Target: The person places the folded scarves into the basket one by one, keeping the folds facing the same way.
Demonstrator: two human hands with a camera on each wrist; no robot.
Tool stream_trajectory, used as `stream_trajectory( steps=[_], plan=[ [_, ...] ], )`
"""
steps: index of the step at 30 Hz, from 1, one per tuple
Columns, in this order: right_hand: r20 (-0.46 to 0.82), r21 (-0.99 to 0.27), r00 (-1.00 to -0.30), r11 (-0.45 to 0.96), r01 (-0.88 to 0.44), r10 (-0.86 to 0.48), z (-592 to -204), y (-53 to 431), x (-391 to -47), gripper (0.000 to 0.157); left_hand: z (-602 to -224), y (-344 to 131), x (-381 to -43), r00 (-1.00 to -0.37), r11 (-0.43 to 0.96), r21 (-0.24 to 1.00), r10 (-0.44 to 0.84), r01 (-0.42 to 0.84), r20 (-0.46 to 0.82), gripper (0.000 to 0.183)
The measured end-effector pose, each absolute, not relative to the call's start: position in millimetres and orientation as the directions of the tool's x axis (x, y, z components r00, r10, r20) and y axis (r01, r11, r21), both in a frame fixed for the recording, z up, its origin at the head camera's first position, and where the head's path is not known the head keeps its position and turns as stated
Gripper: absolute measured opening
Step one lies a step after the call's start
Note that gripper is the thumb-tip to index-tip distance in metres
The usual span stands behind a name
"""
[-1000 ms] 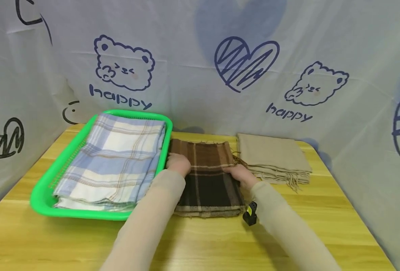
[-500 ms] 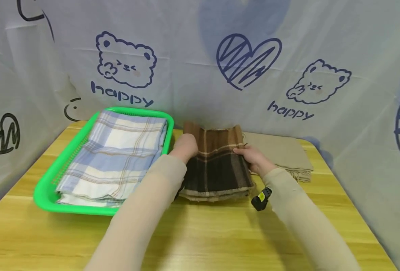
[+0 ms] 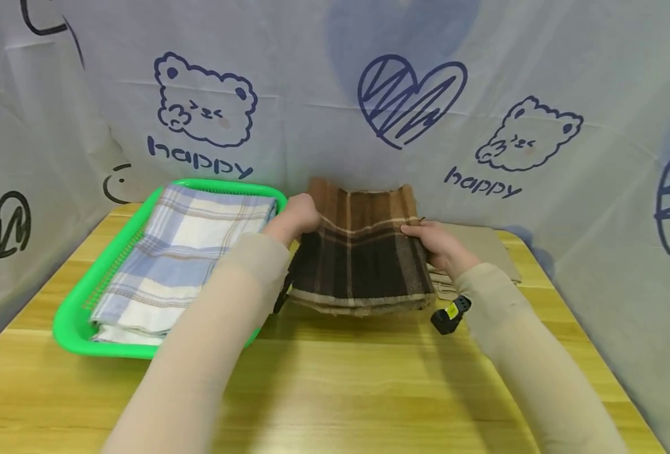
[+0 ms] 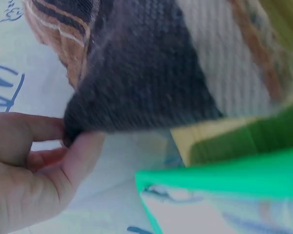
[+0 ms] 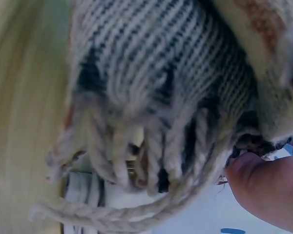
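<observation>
The left hand point(image 3: 298, 215) pinched 1 side of a folded brown-and-black plaid cloth point(image 3: 363, 261); the right hand point(image 3: 441, 246) gripped the opposite side; the plaid cloth hung above the wooden table point(image 3: 346, 384); a green basket point(image 3: 69, 337) holding a blue-and-white cloth point(image 3: 184, 252) stood to its left; a folded beige cloth point(image 3: 485, 249) lay at its right, partly hidden.

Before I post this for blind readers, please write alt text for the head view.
A person's left hand and right hand hold a folded brown-black plaid cloth by its sides above a wooden table. A green basket holding a blue-white plaid cloth stands at left; a beige cloth lies at right.
</observation>
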State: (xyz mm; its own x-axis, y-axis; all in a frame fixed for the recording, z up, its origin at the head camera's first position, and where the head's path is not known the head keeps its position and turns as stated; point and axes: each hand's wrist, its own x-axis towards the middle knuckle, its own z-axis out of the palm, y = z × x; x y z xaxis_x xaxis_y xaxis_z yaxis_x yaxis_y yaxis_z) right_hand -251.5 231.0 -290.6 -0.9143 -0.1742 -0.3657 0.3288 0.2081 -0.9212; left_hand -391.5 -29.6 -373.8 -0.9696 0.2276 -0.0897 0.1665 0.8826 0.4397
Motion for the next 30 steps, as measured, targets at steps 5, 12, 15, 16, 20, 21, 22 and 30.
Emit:
stream_trajectory(
  steps=[5,12,15,16,20,21,22,30],
  plan=[
    [-0.339,-0.937,-0.924,0.154,0.314,-0.178,-279.9,231.2,-252.3,0.006,-358.8,-40.6,-386.8,-0.978,0.771,0.635,0.161,0.040,-0.133,0.044],
    [-0.329,-0.944,-0.917,0.098,0.315,-0.227,-267.5,227.9,-252.5,0.010,-270.2,-43.6,-302.3,-0.961,0.733,0.677,0.229,0.068,-0.153,0.043],
    [-0.328,-0.944,-0.913,0.064,0.323,-0.241,-261.3,223.7,-252.4,0.013,-256.3,-47.3,-291.4,-0.955,0.735,0.674,0.250,0.078,-0.162,0.053],
    [-0.325,-0.945,-0.912,0.052,0.323,-0.249,-259.8,222.4,-252.4,0.016,-245.0,-47.0,-281.4,-0.948,0.749,0.661,0.245,0.052,-0.203,0.058],
    [-0.314,-0.947,-0.915,0.012,0.321,-0.255,-254.8,214.3,-252.9,0.028,-228.7,-56.1,-270.6,-0.940,0.747,0.663,0.262,0.052,-0.221,0.059],
    [-0.313,-0.947,-0.917,0.008,0.321,-0.249,-253.6,211.2,-253.0,0.029,-226.8,-59.3,-270.5,-0.940,0.750,0.659,0.261,0.053,-0.221,0.059],
    [-0.309,-0.948,-0.919,0.004,0.318,-0.244,-252.7,208.1,-253.4,0.029,-224.7,-62.6,-269.7,-0.940,0.751,0.658,0.257,0.049,-0.224,0.059],
    [-0.284,-0.957,-0.935,0.002,0.290,-0.212,-247.8,179.7,-256.1,0.031,-219.2,-89.9,-270.6,-0.941,0.752,0.659,0.228,0.007,-0.251,0.058]
  ],
)
